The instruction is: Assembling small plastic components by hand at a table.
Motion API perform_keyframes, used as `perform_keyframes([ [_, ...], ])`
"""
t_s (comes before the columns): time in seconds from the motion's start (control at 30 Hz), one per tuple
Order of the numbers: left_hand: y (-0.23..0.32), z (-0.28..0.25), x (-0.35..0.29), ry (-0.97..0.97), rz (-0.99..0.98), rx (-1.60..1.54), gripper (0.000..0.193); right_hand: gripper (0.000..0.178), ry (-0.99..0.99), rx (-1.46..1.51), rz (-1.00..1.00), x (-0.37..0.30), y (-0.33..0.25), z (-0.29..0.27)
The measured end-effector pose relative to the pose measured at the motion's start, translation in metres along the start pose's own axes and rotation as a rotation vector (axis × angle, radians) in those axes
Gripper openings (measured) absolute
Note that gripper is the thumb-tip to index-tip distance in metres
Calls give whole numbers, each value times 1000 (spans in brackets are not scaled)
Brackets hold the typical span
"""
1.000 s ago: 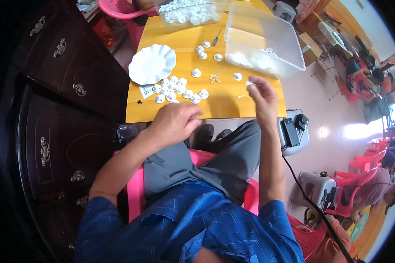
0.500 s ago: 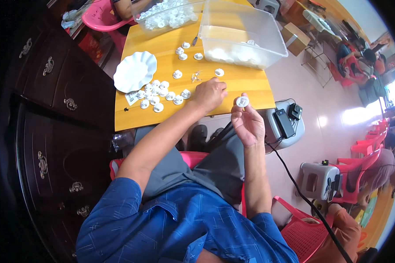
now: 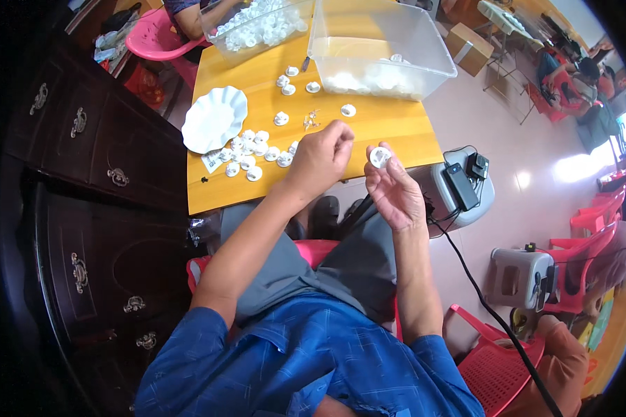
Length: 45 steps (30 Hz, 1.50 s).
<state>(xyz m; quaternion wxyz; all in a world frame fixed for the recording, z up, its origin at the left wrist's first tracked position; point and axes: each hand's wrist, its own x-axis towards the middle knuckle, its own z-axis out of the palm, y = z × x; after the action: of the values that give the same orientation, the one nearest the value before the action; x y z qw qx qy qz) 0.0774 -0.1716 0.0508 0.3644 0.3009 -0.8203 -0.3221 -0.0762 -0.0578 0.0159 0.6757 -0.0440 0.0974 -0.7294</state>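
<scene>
Between the thumb and fingers of my right hand (image 3: 398, 194), just off the table's front edge, is a round white plastic part (image 3: 379, 157), its hollow side facing me. My left hand (image 3: 321, 158) hovers close by over the same edge, fingers curled and pinched together; whatever they hold, if anything, is hidden. Left of it lies a cluster of similar white parts (image 3: 254, 174), some standing close against each other. Beyond my left hand are a small heap of tiny metal pieces (image 3: 311, 119) and one lone white part (image 3: 348, 110).
A white scalloped plate (image 3: 215, 119) rests at the table's left. At the back stand a clear bin (image 3: 368, 52) of white pieces and another bin (image 3: 212, 35), by which a person sits. Dark drawers (image 3: 83, 132) flank my left. A grey stool (image 3: 490, 191) with black devices and a cable is at right.
My left hand has drawn back toward me, away from the tabletop. The white part in my right hand has tilted and comes a little nearer to the left hand. The whole view has shifted slightly.
</scene>
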Motion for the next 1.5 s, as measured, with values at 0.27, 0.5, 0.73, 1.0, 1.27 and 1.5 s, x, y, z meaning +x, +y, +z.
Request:
perform_keyframes([
  [0.27, 29, -31, -18, -77, -280, -490, 8, 24, 131, -403, -119, -1, 11, 1],
  [0.5, 43, -34, -30, -120, -286, -699, 16, 14, 35, -318, -13, -8, 11, 9],
  [0.73, 43, -33, -36, -62, -241, -586, 13, 10, -75, -248, 27, -10, 13, 16],
  [1.0, 46, -29, -37, -20, -272, -594, 14, 23, 27, -636, -61, -10, 23, 16],
  [1.27, 45, -27, -41, -13, -237, -599, 14, 36, 77, -877, -300, -8, 31, 19],
  [1.5, 50, -28, -38, -20, -207, -460, 13, 32, 8, -857, -280, -7, 30, 15],
])
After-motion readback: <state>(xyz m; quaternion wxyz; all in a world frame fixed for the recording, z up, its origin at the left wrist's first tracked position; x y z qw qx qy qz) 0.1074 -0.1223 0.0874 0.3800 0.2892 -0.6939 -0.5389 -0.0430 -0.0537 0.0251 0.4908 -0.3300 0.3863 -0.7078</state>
